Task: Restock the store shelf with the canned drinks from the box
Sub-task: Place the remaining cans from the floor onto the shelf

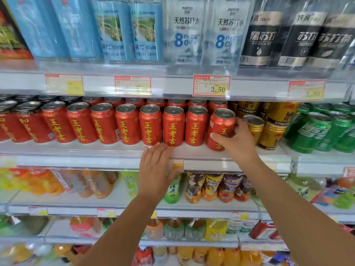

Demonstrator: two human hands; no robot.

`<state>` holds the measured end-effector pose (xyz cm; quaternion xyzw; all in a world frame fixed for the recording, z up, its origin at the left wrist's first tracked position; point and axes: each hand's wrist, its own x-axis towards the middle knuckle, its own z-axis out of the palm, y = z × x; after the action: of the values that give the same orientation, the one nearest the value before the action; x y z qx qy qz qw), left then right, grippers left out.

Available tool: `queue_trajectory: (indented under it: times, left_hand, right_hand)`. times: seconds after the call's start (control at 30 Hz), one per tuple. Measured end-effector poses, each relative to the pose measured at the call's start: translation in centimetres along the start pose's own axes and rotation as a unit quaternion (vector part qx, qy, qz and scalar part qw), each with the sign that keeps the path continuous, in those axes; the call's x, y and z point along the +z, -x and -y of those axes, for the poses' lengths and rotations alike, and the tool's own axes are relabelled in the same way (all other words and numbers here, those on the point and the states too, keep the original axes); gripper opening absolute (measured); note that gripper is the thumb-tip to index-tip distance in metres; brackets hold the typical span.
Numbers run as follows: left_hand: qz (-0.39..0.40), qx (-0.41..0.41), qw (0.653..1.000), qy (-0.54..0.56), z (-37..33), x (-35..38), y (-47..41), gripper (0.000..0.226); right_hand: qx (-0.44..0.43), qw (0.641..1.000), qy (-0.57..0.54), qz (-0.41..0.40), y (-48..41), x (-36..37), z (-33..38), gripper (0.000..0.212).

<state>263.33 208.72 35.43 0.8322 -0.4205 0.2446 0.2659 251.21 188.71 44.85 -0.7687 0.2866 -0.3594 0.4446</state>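
A row of red cans with yellow characters (149, 125) lines the front of the middle shelf (96, 150), with more red cans behind. My right hand (236, 143) grips the rightmost red can (221, 123), which leans slightly left at the row's right end. Fingers straight, my left hand (155, 167) lies flat against the shelf's front edge, just below the cans; its fingertips reach the base of one can. The box is out of view.
Gold cans (269, 135) stand right beside the held can, green cans (317, 133) further right. Water bottles (184, 31) fill the shelf above, behind price tags (211, 85). Bottled teas and juices (211, 187) fill the lower shelves.
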Motion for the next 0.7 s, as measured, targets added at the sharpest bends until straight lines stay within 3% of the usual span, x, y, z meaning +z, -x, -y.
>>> queue_trajectory:
  times: [0.53, 0.7]
  left_hand:
    - [-0.040, 0.007, 0.999, -0.006, 0.1, 0.8, 0.1, 0.059]
    - [-0.035, 0.001, 0.999, 0.003, 0.0, 0.6, 0.1, 0.059]
  right_hand:
    - [-0.023, 0.999, 0.034, 0.031, 0.5, 0.1, -2.0, 0.089]
    - [-0.027, 0.998, 0.048, 0.023, 0.5, 0.1, -2.4, 0.080]
